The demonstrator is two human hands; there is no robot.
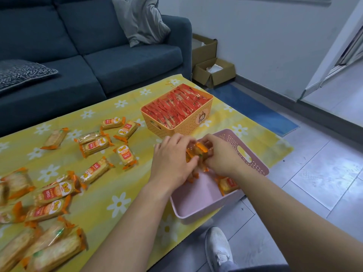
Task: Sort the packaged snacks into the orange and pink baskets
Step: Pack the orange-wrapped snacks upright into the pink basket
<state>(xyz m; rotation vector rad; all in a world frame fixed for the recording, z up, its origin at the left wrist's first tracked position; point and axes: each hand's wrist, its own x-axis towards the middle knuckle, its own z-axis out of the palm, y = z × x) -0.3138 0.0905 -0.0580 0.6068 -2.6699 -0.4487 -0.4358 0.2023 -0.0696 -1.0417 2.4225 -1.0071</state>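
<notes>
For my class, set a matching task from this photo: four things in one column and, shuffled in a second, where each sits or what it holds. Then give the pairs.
Column 1
1. orange basket
2. pink basket
3. grey cushion
4. cardboard boxes

Column 2
a. on the floor by the wall
b. holds a few biscuit packs
c. leans on the blue sofa
d. packed with red packets

Pairs: 1-d, 2-b, 3-c, 4-a

Head-worn view, looking forward-down, close over table
</notes>
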